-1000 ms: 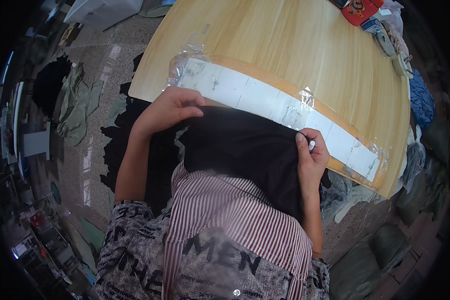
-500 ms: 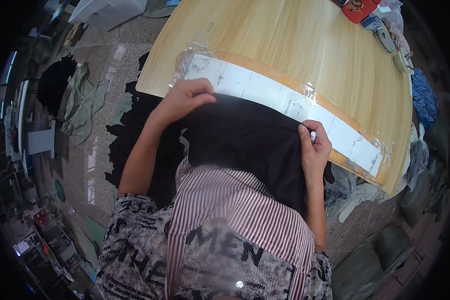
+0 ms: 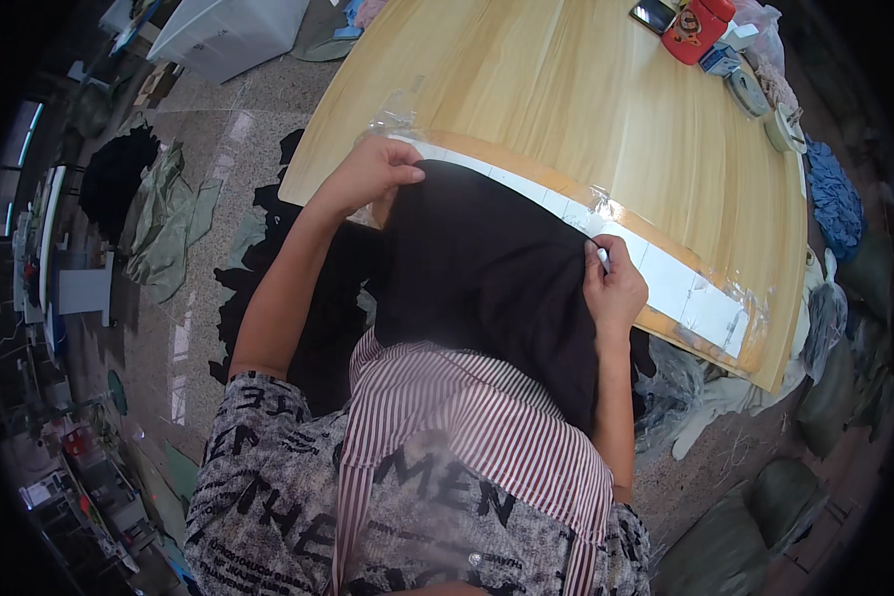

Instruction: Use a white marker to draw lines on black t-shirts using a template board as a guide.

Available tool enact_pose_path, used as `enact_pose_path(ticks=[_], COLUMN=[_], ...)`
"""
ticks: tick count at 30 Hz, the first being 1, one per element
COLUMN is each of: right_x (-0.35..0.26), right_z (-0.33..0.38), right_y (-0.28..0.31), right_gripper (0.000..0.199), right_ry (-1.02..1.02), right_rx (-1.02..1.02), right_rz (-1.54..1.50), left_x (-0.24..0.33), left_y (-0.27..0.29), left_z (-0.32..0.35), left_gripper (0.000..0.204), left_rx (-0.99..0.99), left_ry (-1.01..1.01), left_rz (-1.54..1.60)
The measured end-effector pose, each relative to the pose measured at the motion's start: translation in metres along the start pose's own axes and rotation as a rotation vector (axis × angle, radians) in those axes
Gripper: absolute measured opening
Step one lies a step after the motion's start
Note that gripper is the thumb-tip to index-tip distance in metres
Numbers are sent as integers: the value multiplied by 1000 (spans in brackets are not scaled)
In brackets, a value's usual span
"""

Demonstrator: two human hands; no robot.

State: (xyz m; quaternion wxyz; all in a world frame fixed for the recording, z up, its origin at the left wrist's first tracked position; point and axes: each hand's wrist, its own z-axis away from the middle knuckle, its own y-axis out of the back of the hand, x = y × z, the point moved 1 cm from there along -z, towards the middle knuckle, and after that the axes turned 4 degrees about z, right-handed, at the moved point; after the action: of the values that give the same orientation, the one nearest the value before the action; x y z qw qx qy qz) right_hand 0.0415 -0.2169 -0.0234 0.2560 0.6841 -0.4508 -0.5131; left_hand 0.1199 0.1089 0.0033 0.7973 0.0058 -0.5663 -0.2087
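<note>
left hand [image 3: 372,174] and right hand [image 3: 614,288] both gripping black cloth [image 3: 486,268], pulled further up over white paper strip [image 3: 680,288] than before, round wooden table [image 3: 586,109] at 12 o'clock

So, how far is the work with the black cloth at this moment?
Done: the black cloth lies with its top edge along the white paper strip at the table edge. In hand: the left hand and right hand each grip an upper corner. Left: most of the cloth hangs off the table toward the person's lap.
</note>
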Motion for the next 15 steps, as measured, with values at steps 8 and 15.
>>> enact_pose_path(ticks=[8,15], right_x=[2,2], right_z=[1,1], right_y=[-5,-8], right_gripper=[9,11], right_ry=[34,31], right_rx=[53,42], right_rz=[24,43], left_x=[-5,-5], left_y=[-2,-4], left_z=[-11,-9], left_gripper=[9,9], left_rx=[-49,10], left_ry=[2,48], left_rz=[126,12])
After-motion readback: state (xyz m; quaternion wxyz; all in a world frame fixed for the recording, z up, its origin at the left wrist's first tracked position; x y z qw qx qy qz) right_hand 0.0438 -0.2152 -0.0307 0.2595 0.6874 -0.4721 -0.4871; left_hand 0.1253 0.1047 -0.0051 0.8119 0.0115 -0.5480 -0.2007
